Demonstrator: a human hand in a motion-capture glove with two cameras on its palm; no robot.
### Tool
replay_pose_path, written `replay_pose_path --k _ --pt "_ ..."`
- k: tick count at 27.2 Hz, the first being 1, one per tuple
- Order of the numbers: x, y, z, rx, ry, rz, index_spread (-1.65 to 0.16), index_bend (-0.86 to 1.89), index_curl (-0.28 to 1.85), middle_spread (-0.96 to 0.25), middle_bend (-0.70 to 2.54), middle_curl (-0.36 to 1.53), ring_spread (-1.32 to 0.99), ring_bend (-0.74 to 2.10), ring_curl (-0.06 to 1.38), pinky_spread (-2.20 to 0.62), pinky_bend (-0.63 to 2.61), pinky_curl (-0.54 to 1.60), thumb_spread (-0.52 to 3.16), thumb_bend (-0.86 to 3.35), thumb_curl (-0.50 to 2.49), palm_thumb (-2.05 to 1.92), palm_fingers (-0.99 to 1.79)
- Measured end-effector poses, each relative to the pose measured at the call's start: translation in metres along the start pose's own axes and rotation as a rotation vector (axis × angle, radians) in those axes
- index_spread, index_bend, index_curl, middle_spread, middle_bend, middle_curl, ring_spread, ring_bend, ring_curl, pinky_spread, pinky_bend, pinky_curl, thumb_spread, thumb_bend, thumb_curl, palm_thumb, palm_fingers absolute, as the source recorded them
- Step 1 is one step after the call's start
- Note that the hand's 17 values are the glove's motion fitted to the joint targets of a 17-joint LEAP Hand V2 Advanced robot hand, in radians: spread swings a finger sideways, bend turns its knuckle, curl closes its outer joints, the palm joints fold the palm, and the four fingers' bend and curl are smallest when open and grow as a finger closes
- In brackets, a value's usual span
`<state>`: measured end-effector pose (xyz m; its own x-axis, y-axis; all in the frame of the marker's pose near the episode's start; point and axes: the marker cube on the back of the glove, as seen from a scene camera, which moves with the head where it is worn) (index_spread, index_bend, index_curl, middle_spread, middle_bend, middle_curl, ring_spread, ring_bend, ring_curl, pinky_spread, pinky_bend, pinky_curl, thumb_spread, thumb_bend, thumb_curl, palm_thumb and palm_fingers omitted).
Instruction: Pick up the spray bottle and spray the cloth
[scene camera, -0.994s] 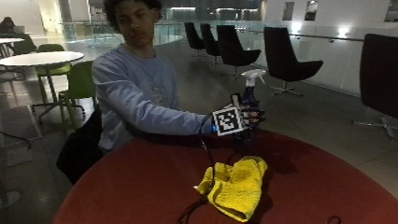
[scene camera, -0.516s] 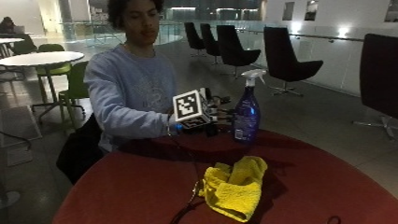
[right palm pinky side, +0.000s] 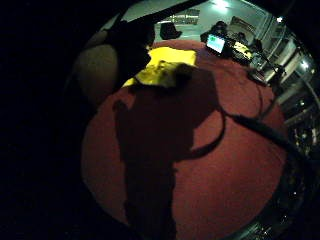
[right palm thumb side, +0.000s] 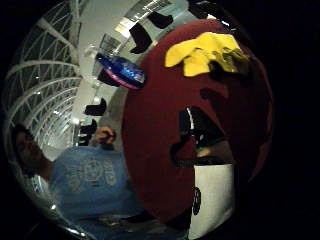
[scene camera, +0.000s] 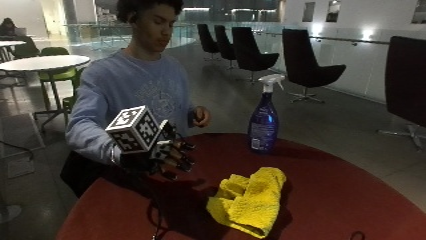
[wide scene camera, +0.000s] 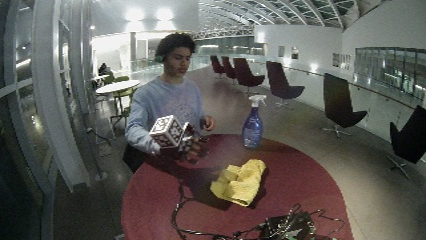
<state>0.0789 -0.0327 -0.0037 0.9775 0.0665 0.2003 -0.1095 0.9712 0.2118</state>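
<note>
The blue spray bottle (scene camera: 264, 122) with a white trigger head stands upright near the far edge of the round red table (scene camera: 346, 190). A crumpled yellow cloth (scene camera: 253, 200) lies in front of it toward the table's middle. My gloved right hand (scene camera: 166, 156) hovers over the table's left side, well away from the bottle and a little left of the cloth. Its fingers are loosely curled and hold nothing. The thumb side palm view shows the bottle (right palm thumb side: 122, 71) and the cloth (right palm thumb side: 205, 52) at a distance. The cloth (right palm pinky side: 162, 67) also shows in the little finger side view.
The person's bare left hand (scene camera: 200, 116) is held near the chest behind the table's far edge. A tangle of gear (wide scene camera: 286, 227) sits at the table's near edge. Black chairs (scene camera: 303, 65) stand on the floor behind.
The gloved hand was at the bottle a second ago. It has let go and moved left and down, away from the bottle, which stays standing on the table.
</note>
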Motion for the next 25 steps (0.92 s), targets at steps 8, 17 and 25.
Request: replay_pose_path --k 8,17,25 --pt "0.036 0.024 -0.002 -0.02 0.109 0.006 -0.38 0.14 0.2 -0.02 0.39 0.39 0.04 0.51 0.29 0.27 0.43 0.31 1.04 -0.01 0.51 0.82 0.47" --pt "0.031 0.022 0.0 -0.029 0.119 -0.014 -0.38 0.12 0.21 -0.02 0.38 0.39 0.02 0.48 0.29 0.27 0.4 0.32 1.07 -0.02 0.5 0.84 0.49" --pt "0.027 0.02 -0.001 -0.026 0.116 -0.018 -0.38 0.12 0.21 -0.02 0.37 0.39 0.02 0.47 0.29 0.27 0.38 0.32 1.08 -0.02 0.5 0.84 0.51"
